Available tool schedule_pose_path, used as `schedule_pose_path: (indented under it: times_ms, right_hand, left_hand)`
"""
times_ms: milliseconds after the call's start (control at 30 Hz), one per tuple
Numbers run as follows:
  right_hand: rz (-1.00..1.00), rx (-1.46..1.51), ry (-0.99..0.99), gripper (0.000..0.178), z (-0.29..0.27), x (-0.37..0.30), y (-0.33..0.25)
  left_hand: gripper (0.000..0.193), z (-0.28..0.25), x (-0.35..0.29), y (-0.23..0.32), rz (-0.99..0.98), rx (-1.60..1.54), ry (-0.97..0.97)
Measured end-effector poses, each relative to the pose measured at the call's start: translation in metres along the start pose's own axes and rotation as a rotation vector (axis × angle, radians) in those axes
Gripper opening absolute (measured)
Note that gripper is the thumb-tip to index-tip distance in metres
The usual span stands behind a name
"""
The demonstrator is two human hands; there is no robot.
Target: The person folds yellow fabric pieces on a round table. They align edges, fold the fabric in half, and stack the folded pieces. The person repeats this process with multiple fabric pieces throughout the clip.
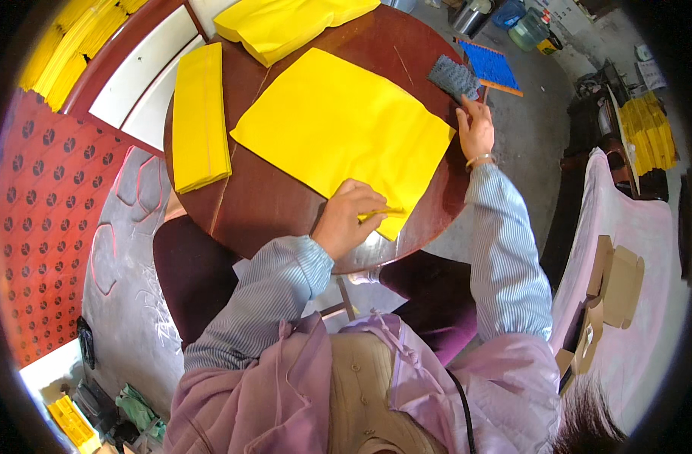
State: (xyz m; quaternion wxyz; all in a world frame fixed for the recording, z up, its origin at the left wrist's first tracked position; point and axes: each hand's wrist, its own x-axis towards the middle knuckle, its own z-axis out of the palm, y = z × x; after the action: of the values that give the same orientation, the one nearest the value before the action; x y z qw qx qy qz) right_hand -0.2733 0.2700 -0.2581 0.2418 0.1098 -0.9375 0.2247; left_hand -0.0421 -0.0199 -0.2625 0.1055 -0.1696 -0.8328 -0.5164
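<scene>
A large yellow cloth sheet (pixel 338 121) lies spread flat on the round brown table (pixel 244 204). At its near edge my left hand (pixel 350 217) is closed, pinching a narrow folded bit of yellow cloth between thumb and fingers. My right hand (pixel 477 130) is at the table's right rim, beside the sheet's right corner, with its fingers apart and nothing visible in them. Just beyond those fingertips is a dark grey knitted cloth (pixel 453 77). A long folded yellow stack (pixel 198 121) lies on the left of the table.
More yellow cloth (pixel 293 26) lies at the table's far edge. A blue panel with an orange edge (pixel 491 66) is past the right rim. At the right, an open cardboard box (pixel 622 287) rests on a pink-covered surface (pixel 641 227). Yellow stacks (pixel 648 132) stand farther back.
</scene>
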Motion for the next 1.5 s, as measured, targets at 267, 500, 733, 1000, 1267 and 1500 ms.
schedule_pose_path:
  times_ms: [267, 500, 733, 1000, 1267, 1500]
  right_hand:
    - [-0.026, -0.391, -0.047, 0.019, 0.020, 0.050, 0.032]
    - [0.005, -0.133, 0.109, 0.053, -0.007, 0.039, 0.011]
    - [0.038, 0.738, -0.316, 0.016, -0.078, -0.135, -0.081]
    - [-0.381, 0.519, -0.487, 0.026, -0.090, -0.174, -0.128]
    - [-0.150, 0.665, -0.493, 0.017, -0.082, -0.175, -0.123]
    - [0.162, 0.820, -0.644, 0.011, -0.071, -0.170, -0.110]
  left_hand:
    - [0.018, -0.005, 0.001, 0.006, -0.038, -0.050, -0.029]
    - [0.018, -0.004, 0.003, 0.002, -0.026, -0.043, 0.002]
    - [0.020, -0.003, 0.003, 0.000, -0.026, -0.039, 0.017]
    - [0.021, -0.007, 0.004, -0.003, -0.120, -0.017, -0.058]
    - [0.020, -0.008, 0.004, -0.004, -0.115, -0.032, -0.072]
    - [0.019, -0.010, 0.004, -0.007, -0.071, -0.034, -0.096]
